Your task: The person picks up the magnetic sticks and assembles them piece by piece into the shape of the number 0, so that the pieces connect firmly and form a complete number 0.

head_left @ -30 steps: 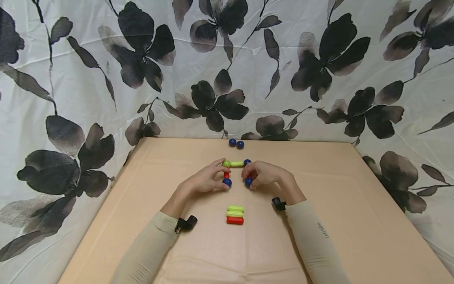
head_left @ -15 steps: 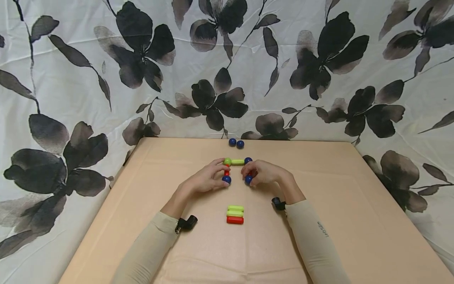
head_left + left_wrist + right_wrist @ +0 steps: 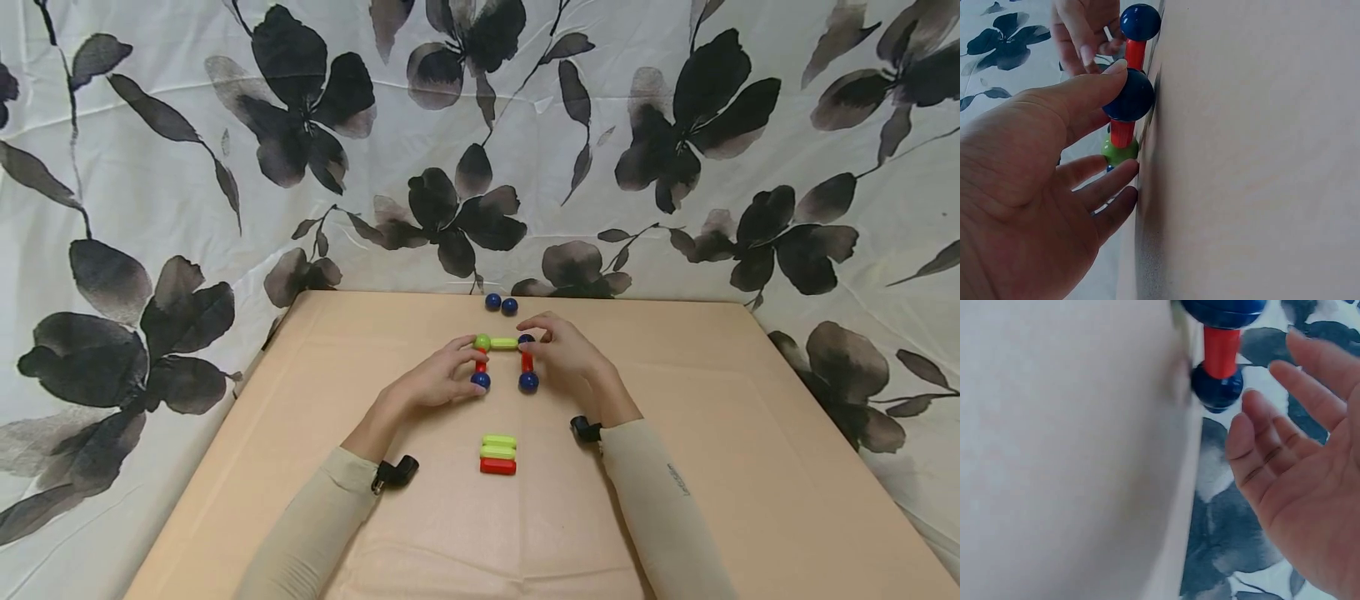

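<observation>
A U-shaped figure of balls and short rods lies on the table. A green ball (image 3: 482, 342) and a blue ball (image 3: 527, 339) form its far corners, joined by a yellow-green rod (image 3: 503, 343). Red rods (image 3: 527, 363) run toward me, each ending in a blue ball (image 3: 528, 383). My left hand (image 3: 431, 379) holds the left arm of the figure, its thumb on the near-left blue ball (image 3: 1134, 99) and its other fingers along the red rod and green ball. My right hand (image 3: 572, 357) is beside the far-right corner, fingers spread, holding nothing [in the right wrist view].
Two loose blue balls (image 3: 501, 304) sit at the table's far edge. Nearer me lie two yellow-green rods (image 3: 498, 447) and a red rod (image 3: 498, 467), side by side. A flower-printed cloth (image 3: 300, 242) hangs behind the tan table (image 3: 675, 500).
My right hand has let go of the right arm of the figure and moved slightly away from me, uncovering the red rod and near-right blue ball. My left hand stays in place.
</observation>
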{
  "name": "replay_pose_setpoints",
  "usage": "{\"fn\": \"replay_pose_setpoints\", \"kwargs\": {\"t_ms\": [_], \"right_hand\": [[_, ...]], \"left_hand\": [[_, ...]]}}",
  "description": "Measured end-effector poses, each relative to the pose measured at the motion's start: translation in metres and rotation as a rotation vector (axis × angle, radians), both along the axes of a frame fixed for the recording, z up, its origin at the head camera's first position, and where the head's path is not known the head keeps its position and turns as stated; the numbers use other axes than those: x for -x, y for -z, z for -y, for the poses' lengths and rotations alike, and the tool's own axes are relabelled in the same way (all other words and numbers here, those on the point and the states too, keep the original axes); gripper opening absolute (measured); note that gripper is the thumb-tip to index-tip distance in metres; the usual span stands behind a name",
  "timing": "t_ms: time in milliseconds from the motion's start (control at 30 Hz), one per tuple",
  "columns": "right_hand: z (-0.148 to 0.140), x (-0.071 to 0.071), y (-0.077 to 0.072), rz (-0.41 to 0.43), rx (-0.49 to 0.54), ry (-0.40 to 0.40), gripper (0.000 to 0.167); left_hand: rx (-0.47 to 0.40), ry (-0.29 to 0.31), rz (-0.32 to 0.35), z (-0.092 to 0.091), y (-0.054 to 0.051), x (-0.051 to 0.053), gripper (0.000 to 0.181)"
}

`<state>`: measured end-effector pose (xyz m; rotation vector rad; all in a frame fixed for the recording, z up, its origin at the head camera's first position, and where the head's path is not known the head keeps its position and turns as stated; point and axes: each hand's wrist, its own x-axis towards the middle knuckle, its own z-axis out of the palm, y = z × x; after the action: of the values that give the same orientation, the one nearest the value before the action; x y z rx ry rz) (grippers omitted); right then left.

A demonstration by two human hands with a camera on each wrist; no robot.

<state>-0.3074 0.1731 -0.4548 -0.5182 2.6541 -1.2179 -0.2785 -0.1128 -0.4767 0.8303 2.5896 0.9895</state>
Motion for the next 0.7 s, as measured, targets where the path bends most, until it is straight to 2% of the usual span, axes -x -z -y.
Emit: {"fn": "replay_pose_setpoints", "kwargs": {"t_ms": [67, 167, 233, 300, 367, 400, 467, 533, 600, 700], "right_hand": [[0.0, 0.005, 0.005, 0.012, -0.005, 0.01, 0.04], [0.0, 0.012, 0.013, 0.055, -0.004, 0.001, 0.04], [-0.001, 0.015, 0.016, 0.084, 0.008, -0.005, 0.038], [-0.002, 0.018, 0.018, 0.098, 0.028, -0.012, 0.037], [-0.003, 0.019, 0.019, 0.092, 0.04, -0.015, 0.035], [-0.004, 0.02, 0.019, 0.085, 0.042, -0.014, 0.034], [-0.004, 0.022, 0.019, 0.075, 0.045, -0.012, 0.032], [-0.004, 0.023, 0.02, 0.077, 0.05, -0.008, 0.032], [-0.004, 0.023, 0.02, 0.085, 0.059, -0.007, 0.032], [-0.003, 0.022, 0.021, 0.088, 0.062, -0.008, 0.032]], "left_hand": [[-0.005, -0.015, -0.024, -0.001, -0.001, 0.0, 0.055], [-0.053, -0.08, -0.096, -0.001, -0.005, -0.002, 0.049], [-0.102, -0.131, -0.147, -0.001, -0.011, -0.005, 0.04], [-0.131, -0.134, -0.179, -0.003, -0.019, -0.009, 0.025], [-0.112, -0.067, -0.173, -0.008, -0.027, -0.015, 0.013], [-0.085, -0.011, -0.158, -0.011, -0.03, -0.019, 0.01], [-0.011, 0.117, -0.106, -0.018, -0.035, -0.027, 0.006], [0.06, 0.214, -0.027, -0.026, -0.037, -0.035, 0.006], [0.117, 0.266, 0.03, -0.032, -0.037, -0.043, 0.005], [0.164, 0.28, 0.081, -0.039, -0.035, -0.051, 0.006]]}}
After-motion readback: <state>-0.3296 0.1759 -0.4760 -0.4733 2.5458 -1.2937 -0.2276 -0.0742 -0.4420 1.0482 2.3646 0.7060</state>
